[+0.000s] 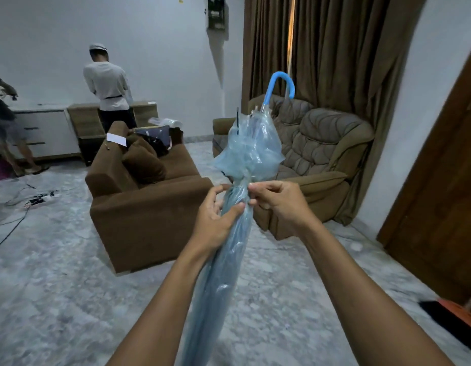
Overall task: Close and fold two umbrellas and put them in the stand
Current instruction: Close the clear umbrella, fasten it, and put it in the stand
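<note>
A closed, translucent light-blue umbrella (229, 249) points away from me, its blue hooked handle (280, 87) up at the far end. The canopy is rolled tight below my hands and still loose and puffed above them. My left hand (215, 220) is wrapped around the rolled canopy from the left. At the gathered waist of the canopy, my right hand (276, 202) pinches the fabric, or a strap there, between thumb and fingers. No second umbrella and no stand can be seen.
A brown armchair (149, 207) stands ahead on the left and a tan padded sofa (321, 159) ahead on the right. Two people stand at the far left by low cabinets (44, 128). Cables (23, 204) lie on the marble floor. A wooden door (445, 180) is at the right.
</note>
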Demonstrator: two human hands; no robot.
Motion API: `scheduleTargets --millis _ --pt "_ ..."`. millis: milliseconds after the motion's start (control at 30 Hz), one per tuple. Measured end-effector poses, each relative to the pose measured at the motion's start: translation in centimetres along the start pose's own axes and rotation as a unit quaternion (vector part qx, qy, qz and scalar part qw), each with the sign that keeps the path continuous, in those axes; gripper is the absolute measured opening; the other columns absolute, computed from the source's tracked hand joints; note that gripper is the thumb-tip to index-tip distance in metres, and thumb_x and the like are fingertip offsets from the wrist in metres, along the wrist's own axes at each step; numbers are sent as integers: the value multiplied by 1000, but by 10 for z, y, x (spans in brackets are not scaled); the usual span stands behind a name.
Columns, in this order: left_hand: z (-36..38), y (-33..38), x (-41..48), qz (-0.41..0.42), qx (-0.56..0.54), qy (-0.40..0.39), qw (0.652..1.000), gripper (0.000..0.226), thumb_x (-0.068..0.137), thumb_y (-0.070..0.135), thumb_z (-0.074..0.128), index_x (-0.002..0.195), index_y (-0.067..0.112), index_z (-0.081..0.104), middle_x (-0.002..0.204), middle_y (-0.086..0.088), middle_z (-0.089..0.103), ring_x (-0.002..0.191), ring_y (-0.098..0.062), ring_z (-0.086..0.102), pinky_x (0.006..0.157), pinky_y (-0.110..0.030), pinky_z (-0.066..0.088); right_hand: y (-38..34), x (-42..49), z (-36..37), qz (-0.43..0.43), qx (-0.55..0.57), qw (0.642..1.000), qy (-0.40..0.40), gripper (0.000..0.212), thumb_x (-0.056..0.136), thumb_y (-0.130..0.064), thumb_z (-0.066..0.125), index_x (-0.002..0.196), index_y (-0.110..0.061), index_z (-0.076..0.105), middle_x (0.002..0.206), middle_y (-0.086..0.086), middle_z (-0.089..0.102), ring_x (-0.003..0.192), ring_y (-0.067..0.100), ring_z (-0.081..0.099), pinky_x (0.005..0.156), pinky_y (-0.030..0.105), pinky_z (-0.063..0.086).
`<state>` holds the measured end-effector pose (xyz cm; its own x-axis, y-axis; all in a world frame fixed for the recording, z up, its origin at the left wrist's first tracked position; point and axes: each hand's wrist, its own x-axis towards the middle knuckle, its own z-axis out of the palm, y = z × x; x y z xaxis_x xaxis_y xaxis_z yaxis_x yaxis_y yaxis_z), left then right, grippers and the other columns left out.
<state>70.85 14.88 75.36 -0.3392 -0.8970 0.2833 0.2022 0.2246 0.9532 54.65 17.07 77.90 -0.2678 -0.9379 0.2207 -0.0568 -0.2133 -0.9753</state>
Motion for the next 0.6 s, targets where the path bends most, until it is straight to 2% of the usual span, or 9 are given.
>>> scheduleTargets --millis 133,200,333,400,467,533,600 --pt "35 -11 7 -47 -79 -59 994 29 88 3 66 111 19 56 96 -9 73 74 -15 69 63 -27 55 -3 -17 -34 -2 8 997 73 17 84 -7 74 94 7 74 67 1 74 57 4 66 57 14 51" --pt "58 -14 6 -71 -103 -82 989 28 89 3 65 112 16 55 95 -8 73 72 -16 68 63 -27 56 -4 -26 -55 1 -4 994 106 18 82 -9 76 93 5 75 75 5 76 63 5 68 60 15 52" --pt "107 -17 1 -103 -159 -122 974 26 91 2 61 113 13 54 95 -9 74 69 -15 69 61 -26 58 -8 -47 -102 9 -29 988 150 14 81 -17 78 88 -6 78 83 7 78 74 8 72 70 20 55" --pt "136 -18 -2 -115 -185 -149 964 24 91 1 59 112 12 53 89 -6 76 68 -13 70 60 -24 57 -10 -61 -134 15 -46 987 153 18 84 -21 75 95 -6 77 90 8 78 87 16 74 84 30 57" --pt "166 -20 -6 -126 -200 -180 955 26 91 1 58 115 9 52 89 -6 76 69 -14 69 60 -25 57 -11 -76 -167 23 -50 985 164 24 85 -24 75 99 -5 77 97 11 77 99 26 72 98 41 53" --pt "199 -22 -14 -145 -208 -209 945 32 91 3 59 122 6 51 91 -8 74 69 -16 67 60 -27 57 -15 -95 -201 36 -31 979 199 28 80 -29 79 94 -5 78 95 13 77 98 29 72 100 45 51" --pt "234 -22 -24 -169 -223 -244 929 38 89 9 62 126 7 52 90 -9 71 67 -18 66 58 -29 57 -19 -115 -230 49 -10 968 247 41 68 -40 86 88 -5 79 91 13 78 94 27 74 99 44 52"
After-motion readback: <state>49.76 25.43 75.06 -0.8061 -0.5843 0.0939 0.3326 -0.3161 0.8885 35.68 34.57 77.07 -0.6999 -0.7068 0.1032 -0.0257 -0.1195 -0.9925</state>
